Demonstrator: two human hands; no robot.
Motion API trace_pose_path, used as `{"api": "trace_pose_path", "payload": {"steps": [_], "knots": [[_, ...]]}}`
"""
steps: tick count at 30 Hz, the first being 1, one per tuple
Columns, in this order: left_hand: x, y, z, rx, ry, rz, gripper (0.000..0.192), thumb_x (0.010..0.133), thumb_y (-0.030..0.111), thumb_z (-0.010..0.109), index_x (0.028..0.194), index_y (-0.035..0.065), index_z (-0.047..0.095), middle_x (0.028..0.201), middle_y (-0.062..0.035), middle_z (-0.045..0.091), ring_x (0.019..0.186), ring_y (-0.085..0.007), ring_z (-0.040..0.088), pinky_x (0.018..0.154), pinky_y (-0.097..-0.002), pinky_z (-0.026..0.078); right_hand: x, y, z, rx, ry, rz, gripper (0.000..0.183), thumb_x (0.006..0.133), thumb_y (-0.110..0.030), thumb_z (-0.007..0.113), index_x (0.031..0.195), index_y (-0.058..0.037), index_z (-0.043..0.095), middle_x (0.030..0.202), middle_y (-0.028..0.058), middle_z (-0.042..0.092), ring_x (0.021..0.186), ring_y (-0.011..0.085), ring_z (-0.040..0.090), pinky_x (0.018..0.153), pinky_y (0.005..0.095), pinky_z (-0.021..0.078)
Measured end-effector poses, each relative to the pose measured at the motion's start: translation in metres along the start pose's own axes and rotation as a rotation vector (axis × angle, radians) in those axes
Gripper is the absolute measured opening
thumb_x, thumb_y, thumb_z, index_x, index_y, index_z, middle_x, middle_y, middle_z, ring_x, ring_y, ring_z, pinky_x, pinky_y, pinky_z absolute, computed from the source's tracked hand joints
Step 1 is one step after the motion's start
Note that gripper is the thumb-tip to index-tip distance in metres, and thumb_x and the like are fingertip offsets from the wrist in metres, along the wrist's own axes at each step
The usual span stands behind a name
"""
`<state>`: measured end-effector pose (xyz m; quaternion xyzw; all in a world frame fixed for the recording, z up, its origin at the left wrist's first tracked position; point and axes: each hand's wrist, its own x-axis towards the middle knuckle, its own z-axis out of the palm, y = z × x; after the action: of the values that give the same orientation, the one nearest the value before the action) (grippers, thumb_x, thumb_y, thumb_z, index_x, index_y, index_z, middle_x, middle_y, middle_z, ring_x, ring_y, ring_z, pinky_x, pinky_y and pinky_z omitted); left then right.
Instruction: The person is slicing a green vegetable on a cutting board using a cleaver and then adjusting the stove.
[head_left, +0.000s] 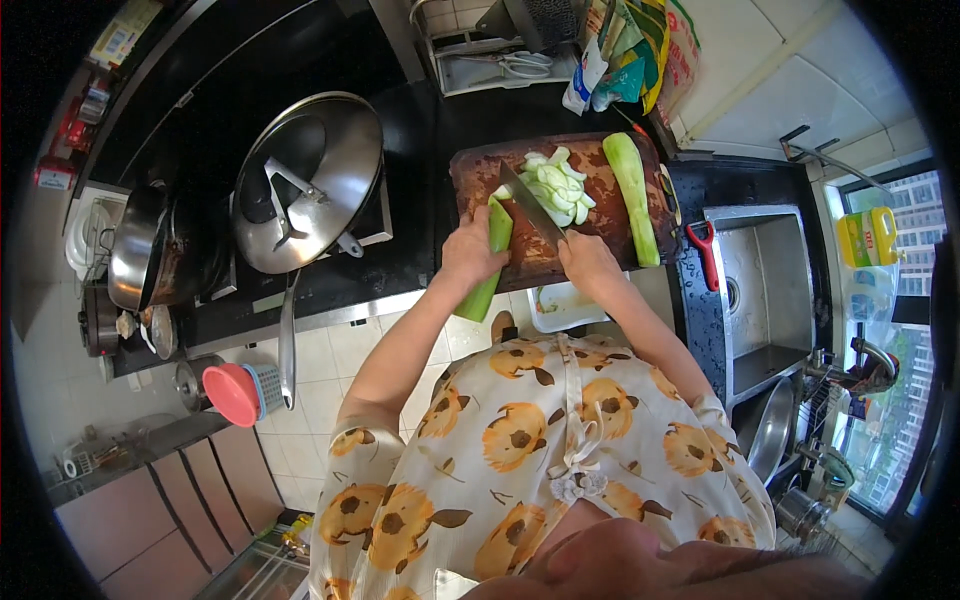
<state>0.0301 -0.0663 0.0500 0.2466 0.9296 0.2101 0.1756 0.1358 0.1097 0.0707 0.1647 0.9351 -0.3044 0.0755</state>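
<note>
My left hand (471, 250) grips a peeled green stem vegetable (484, 289), which lies slanted over the near edge of a worn wooden cutting board (536, 266). In my right hand (589, 259) is the handle of a kitchen knife (531, 206); its blade points up and left, between the held stem and a pile of pale green slices (556, 184). The blade's tip is near the cut end of the stem. A second peeled stem (632, 196) lies lengthwise at the board's right side, touched by neither hand.
A lidded wok (315, 187) stands on the stove to the left, its long handle jutting over the counter edge. Right of the board are a red peeler (703, 255) and a steel sink (772, 277). Below the board is a white tray (551, 319). Behind stands a rack with scissors (525, 64).
</note>
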Motion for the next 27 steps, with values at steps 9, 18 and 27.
{"api": "trace_pose_path", "payload": {"steps": [9,18,27], "knots": [[0.044,-0.025,0.013,-0.843,-0.175,-0.422,0.020,0.079,0.019,0.064,0.080,-0.0007,0.063,0.064,-0.0139,0.063,0.058,-0.0258,0.064,0.053,-0.0340,0.051,-0.020,-0.013,0.009,-0.161,0.013,-0.134,0.017,0.089,-0.011,0.046,0.093,0.0031,0.054,0.070,0.0260,0.061,0.070,0.0434,0.062,0.065,0.0508,0.0494],[0.059,-0.025,0.041,-0.755,-0.004,-0.303,0.023,0.079,0.013,0.066,0.097,0.0000,0.067,0.086,-0.0131,0.069,0.070,-0.0203,0.066,0.062,-0.0334,0.054,-0.010,-0.021,0.021,-0.222,0.022,-0.190,0.019,0.085,-0.009,0.049,0.094,0.0066,0.056,0.069,0.0234,0.064,0.069,0.0383,0.066,0.061,0.0454,0.0536],[0.052,-0.022,0.033,-0.773,-0.017,-0.312,0.023,0.075,0.011,0.067,0.089,-0.0068,0.066,0.077,-0.0150,0.068,0.063,-0.0228,0.066,0.057,-0.0337,0.053,-0.016,-0.024,0.012,-0.160,0.001,-0.129,0.020,0.087,-0.010,0.048,0.083,0.0046,0.061,0.072,0.0253,0.064,0.074,0.0395,0.066,0.068,0.0470,0.0528]]}}
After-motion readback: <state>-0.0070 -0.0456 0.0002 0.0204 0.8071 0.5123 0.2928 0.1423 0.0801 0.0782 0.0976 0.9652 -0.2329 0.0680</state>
